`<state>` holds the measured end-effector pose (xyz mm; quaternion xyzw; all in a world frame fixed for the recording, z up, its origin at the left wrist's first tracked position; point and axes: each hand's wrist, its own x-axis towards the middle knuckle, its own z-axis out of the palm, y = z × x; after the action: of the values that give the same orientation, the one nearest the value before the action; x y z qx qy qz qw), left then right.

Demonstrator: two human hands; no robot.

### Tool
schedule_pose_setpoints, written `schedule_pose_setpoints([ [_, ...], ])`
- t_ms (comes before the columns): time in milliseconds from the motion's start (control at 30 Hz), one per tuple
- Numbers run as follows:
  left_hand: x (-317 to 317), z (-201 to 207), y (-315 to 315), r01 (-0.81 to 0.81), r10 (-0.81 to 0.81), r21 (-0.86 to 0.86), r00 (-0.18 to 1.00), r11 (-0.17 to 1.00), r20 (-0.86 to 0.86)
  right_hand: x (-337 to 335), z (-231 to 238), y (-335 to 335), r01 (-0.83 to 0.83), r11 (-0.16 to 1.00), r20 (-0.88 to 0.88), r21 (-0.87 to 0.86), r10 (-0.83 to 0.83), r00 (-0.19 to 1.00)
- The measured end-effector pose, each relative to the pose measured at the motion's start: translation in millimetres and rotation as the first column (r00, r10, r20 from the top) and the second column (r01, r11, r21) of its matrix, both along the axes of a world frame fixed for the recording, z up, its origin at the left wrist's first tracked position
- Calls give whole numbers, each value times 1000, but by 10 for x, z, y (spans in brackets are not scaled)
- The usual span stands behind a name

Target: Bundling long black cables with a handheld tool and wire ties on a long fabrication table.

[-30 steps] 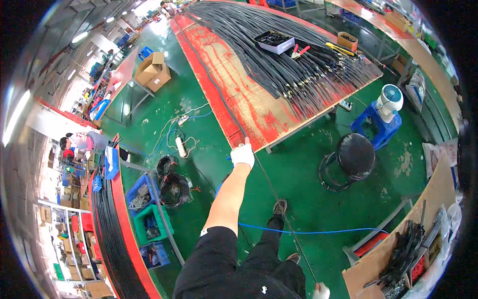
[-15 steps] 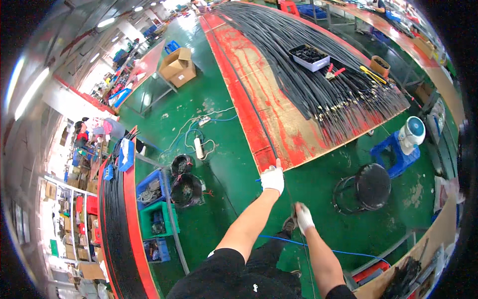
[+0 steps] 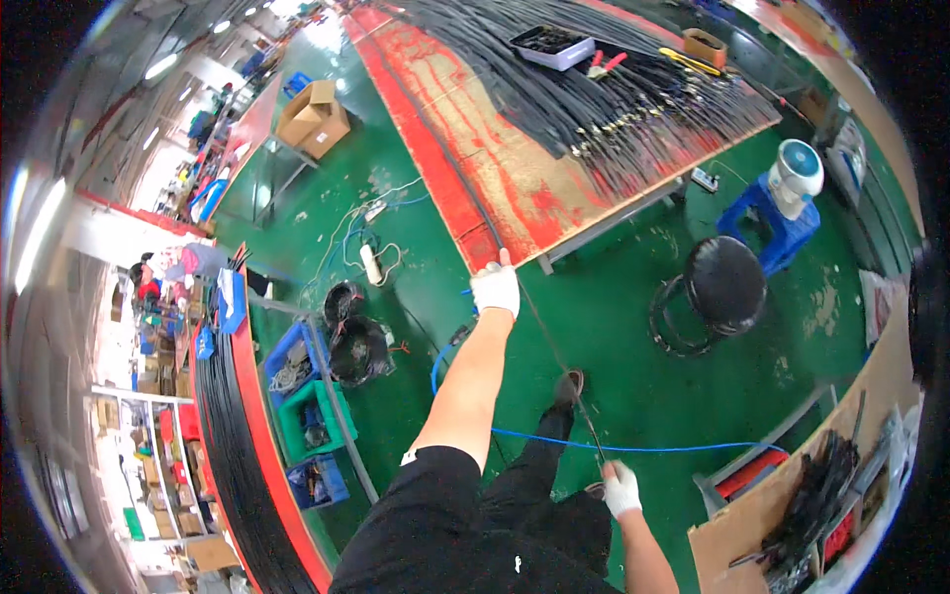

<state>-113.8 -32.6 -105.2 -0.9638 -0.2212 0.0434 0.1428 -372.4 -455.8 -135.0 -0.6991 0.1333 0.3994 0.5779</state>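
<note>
My left hand (image 3: 495, 288), in a white glove, is closed around a black cable at the near left corner of the long red table. On the tabletop the black cable (image 3: 443, 148) runs away along the left edge and looks thicker there. A thinner dark line (image 3: 546, 337) stretches down from my left hand to my right hand (image 3: 621, 488). That hand, gloved in white too, is closed on the line low beside my leg. Many black cables (image 3: 594, 99) with metal ends lie in a fan on the table's right part.
On the cables rest a white tray (image 3: 554, 47) and red-handled pliers (image 3: 606, 65). To the right stand a black round stool (image 3: 725, 285) and a blue stool (image 3: 767, 223) with a fan. A blue hose (image 3: 633, 448) crosses the floor. Bins (image 3: 315, 416) line the left side.
My right hand has moved down and back, away from my left hand, and more of the thin line shows between them. The table sits higher in view.
</note>
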Motion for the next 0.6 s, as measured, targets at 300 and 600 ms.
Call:
schedule_pose_setpoints([
  [300,-81,111,-221,45,-45,1,996,999,-77,-603,-437,-1121,-82,976,-104,-200,62,993],
  [600,-110,214,-121,83,-74,96,994,992,-86,2215,-489,2373,-8,1000,245,11,5,969],
])
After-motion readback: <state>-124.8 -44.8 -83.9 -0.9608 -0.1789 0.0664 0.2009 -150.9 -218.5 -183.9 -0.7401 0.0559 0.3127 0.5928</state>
